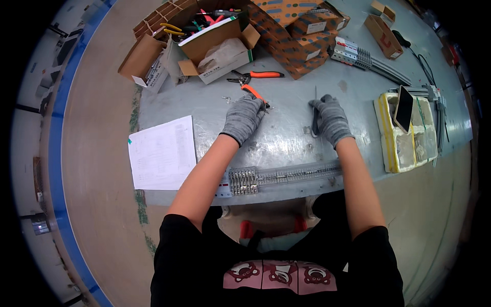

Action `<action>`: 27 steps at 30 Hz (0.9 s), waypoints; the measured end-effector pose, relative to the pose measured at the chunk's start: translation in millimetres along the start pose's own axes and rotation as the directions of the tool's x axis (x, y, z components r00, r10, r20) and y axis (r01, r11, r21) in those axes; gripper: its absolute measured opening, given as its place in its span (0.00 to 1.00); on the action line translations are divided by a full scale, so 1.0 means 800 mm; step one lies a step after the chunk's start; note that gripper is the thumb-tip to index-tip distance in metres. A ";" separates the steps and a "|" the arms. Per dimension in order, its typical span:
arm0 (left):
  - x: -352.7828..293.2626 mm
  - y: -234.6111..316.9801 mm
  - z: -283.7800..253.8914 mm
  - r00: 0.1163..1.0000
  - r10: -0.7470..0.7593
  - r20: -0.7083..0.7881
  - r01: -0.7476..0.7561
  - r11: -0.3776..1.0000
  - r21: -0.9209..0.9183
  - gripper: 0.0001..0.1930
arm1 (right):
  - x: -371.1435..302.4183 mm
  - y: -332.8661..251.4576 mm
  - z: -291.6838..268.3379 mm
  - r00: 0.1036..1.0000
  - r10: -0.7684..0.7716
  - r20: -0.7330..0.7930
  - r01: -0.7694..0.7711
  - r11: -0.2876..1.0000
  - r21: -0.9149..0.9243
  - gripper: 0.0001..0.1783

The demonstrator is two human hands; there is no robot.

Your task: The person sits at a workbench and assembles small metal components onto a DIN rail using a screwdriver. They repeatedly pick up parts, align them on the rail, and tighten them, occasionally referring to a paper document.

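My left hand (244, 117), in a grey knit glove, is closed on the table. Its fingertips are beside one orange handle of the wire-stripping pliers (266, 74), and small metal bits lie close by; what its fingers hold is hidden. In my right hand (331, 118), also gloved in grey, is a screwdriver (315, 93). Its thin shaft points away from me, and the dark handle shows below my fingers. Between my forearms, along the near table edge, lies a rail (299, 175) with a block of terminals (243, 181) at its left end.
Printed paper (162, 153) lies at the left. Open cardboard boxes (217, 48), one with tools behind it, and patterned cartons (302, 38) stand at the back. At right, a phone (403, 109) rests on a foam tray (391, 148). More rails (386, 69) lie behind it.
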State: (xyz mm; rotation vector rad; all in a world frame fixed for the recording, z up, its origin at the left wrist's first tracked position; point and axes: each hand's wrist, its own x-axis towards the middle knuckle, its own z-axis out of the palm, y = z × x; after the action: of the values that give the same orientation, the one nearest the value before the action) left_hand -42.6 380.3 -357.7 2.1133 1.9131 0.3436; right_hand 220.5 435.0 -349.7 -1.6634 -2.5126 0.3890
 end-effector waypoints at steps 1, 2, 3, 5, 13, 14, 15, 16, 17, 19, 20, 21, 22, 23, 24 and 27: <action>0.004 0.005 0.003 1.000 -0.017 0.013 0.017 1.000 -0.013 0.09 | 0.002 -0.010 -0.004 0.997 0.071 0.019 -0.070 0.997 -0.022 0.26; 0.010 0.008 0.007 0.999 -0.030 0.025 0.031 0.999 -0.027 0.10 | 0.006 -0.010 0.005 0.990 0.011 -0.143 -0.011 1.000 0.001 0.19; 0.016 0.012 0.009 0.999 -0.042 0.034 0.043 0.998 -0.038 0.10 | 0.014 -0.010 0.015 0.986 -0.058 -0.157 0.070 0.995 0.067 0.18; 0.022 0.014 0.021 0.999 -0.047 -0.013 0.047 0.998 -0.040 0.11 | 0.031 -0.017 0.036 0.961 -0.196 -0.194 0.235 0.951 0.200 0.16; 0.038 0.023 0.030 0.971 -0.226 0.081 0.222 0.973 0.065 0.11 | 0.053 -0.074 0.056 0.967 -0.249 -0.052 0.253 0.961 0.110 0.07; 0.041 0.024 0.029 0.958 -0.258 0.123 0.249 0.965 0.086 0.11 | 0.053 -0.078 0.055 0.971 -0.237 -0.034 0.239 0.967 0.087 0.06; 0.042 0.025 0.028 0.943 -0.290 0.163 0.275 0.955 0.108 0.11 | 0.054 -0.081 0.055 0.974 -0.226 -0.017 0.227 0.972 0.064 0.05; 0.041 0.027 0.028 0.954 -0.261 0.146 0.243 0.961 0.129 0.10 | 0.057 -0.082 0.055 0.974 -0.228 -0.007 0.228 0.972 0.058 0.06; 0.040 0.034 0.024 0.954 -0.253 0.159 0.230 0.962 0.147 0.10 | 0.059 -0.082 0.055 0.970 -0.242 -0.008 0.242 0.970 0.027 0.06; 0.039 0.047 0.016 0.954 -0.235 0.184 0.202 0.962 0.182 0.10 | 0.061 -0.082 0.057 0.963 -0.270 -0.009 0.270 0.962 -0.036 0.07; 0.037 0.050 0.010 0.956 -0.210 0.207 0.167 0.965 0.204 0.11 | 0.060 -0.085 0.053 0.957 -0.289 0.007 0.289 0.956 -0.048 0.07; 0.034 0.047 0.014 0.972 -0.195 0.133 0.166 0.965 0.203 0.11 | 0.059 -0.085 0.048 0.952 -0.306 0.023 0.307 0.950 -0.061 0.07; 0.030 0.040 0.024 0.982 -0.178 0.058 0.163 0.966 0.202 0.11 | 0.058 -0.086 0.043 0.946 -0.321 0.038 0.323 0.943 -0.074 0.07; 0.027 0.040 0.030 0.988 -0.156 -0.012 0.155 0.969 0.192 0.11 | 0.054 -0.085 0.038 0.940 -0.339 -0.051 0.336 0.940 -0.050 0.07; 0.027 0.036 0.032 0.990 -0.130 -0.062 0.138 0.978 0.154 0.11 | 0.051 -0.084 0.032 0.926 -0.350 -0.140 0.350 0.936 -0.027 0.07; 0.009 0.020 0.030 0.982 -0.087 -0.165 0.078 0.995 -0.062 0.10 | 0.015 -0.081 -0.032 0.974 -0.163 -0.156 0.213 0.892 0.399 0.05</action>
State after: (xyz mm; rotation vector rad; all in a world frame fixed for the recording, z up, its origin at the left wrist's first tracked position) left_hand -18.8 385.4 -374.5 2.0199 2.0510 0.5669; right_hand 163.7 425.8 -308.1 -1.2334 -2.2722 0.7206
